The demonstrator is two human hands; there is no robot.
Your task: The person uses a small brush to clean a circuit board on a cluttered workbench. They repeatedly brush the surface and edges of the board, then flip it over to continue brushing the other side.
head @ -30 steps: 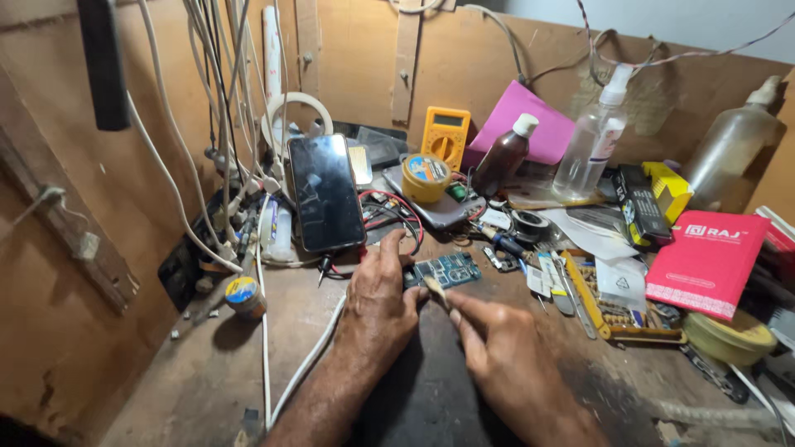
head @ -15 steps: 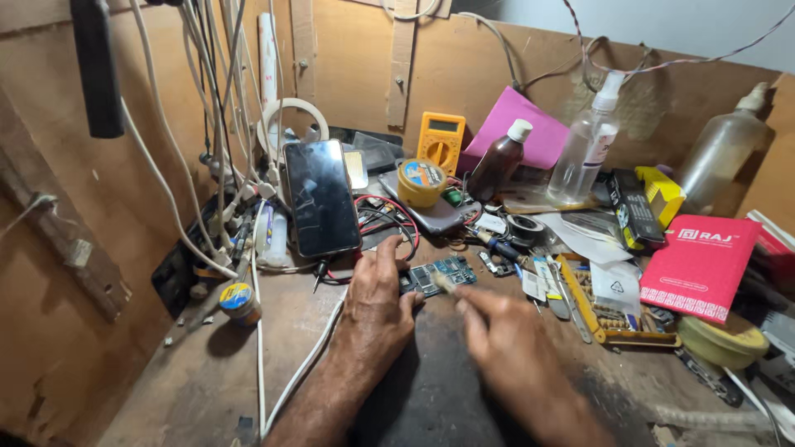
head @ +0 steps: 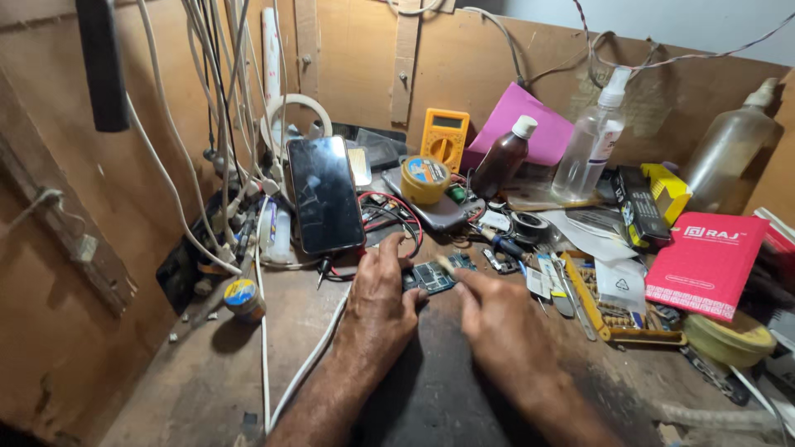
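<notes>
A cluttered wooden workbench (head: 207, 389) seen from above, with 2 bare hands at work near its middle. The landmark is a small dark circuit board (head: 436, 274) lying flat on the bench.

The left hand (head: 379, 300) lies just left of the board, its fingers curled narrow and its fingertips pressing the board's left edge to steady it. The right hand (head: 499, 319) sits just below and right of the board, pinched closed on a thin, pale-tipped tool (head: 445, 263) whose tip touches the board's upper surface. What kind of tool it is cannot be told.

Up and left of the board, a black smartphone (head: 325, 194) leans upright, its screen dark. Directly above the board sits a yellow-labelled roll of tape (head: 425, 179), and beyond that a yellow multimeter (head: 444, 137) against the back wall. Up and right of the board stand a brown bottle (head: 505, 156) with a white cap and a clear spray bottle (head: 593, 140). Far right of the board lies a red box (head: 705, 263). Far left of the board, white cables (head: 211, 124) hang down the wall, with a small round tin (head: 243, 299) below them.
</notes>
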